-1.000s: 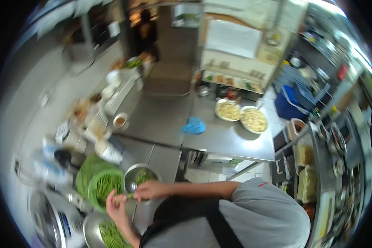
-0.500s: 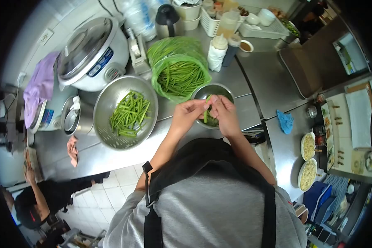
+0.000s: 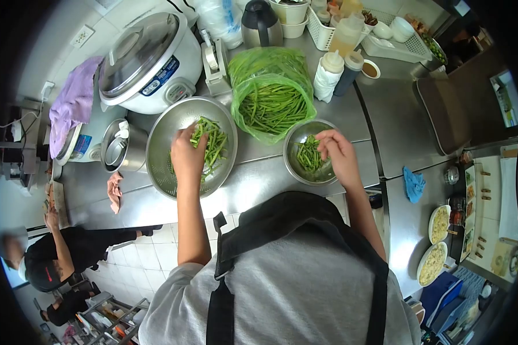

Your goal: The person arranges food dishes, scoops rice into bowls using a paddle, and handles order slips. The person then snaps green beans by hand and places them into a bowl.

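Currently, your two hands are well apart, each over its own metal bowl. Left hand (image 3: 188, 156): above the perforated colander (image 3: 160, 129), back of the hand up, fingers bent downward beside the cut green beans (image 3: 214, 145). The fingertips are partly hidden by the hand itself, so you cannot tell from this view whether they pinch a bean or touch the pile. Right hand (image 3: 342, 155): at the near right side of the small bowl (image 3: 293, 150), partly open, fingers loosely curled toward the bowl, nothing visible between them. Contact with the rim cannot be made out.

Inside the small bowl, short green pieces (image 3: 309, 156) lie in a loose heap. Between the two bowls and farther back on the steel counter (image 3: 259, 184), the green plastic bag (image 3: 267, 62) stands with its mouth toward you, packed with long green beans (image 3: 273, 110). Just behind the colander: a tape dispenser (image 3: 215, 73) and a rice cooker (image 3: 181, 63). Right of the bag: a white-wrapped bottle (image 3: 327, 77).
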The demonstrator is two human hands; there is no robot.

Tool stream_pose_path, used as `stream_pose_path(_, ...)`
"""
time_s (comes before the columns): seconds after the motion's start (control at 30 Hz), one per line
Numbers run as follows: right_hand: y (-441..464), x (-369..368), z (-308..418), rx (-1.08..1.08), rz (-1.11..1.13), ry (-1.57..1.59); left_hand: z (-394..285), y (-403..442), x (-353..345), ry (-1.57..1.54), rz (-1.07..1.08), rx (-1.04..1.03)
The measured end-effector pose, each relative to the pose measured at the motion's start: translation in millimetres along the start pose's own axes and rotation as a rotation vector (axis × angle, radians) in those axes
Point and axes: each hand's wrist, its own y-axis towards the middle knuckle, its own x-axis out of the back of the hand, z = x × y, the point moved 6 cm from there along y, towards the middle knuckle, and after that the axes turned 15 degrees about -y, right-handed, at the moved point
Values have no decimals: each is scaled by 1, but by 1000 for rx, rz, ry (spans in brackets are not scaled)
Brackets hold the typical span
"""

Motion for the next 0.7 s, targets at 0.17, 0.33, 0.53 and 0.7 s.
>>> stream_pose_path(0.17,2,7,17,447,-174,-714,-47,24,-47,-236,202,48)
stream_pose_path(0.33,5,7,37,120,-36,-613,-47,52,-143,226,405,-82)
stream_pose_path(0.53,0,5,33,145,-60,-480,-60,52,-119,16,273,-166)
stream_pose_path(0.7,10,-7,26,43,14,-158,-118,31,-78,-291,207,-420)
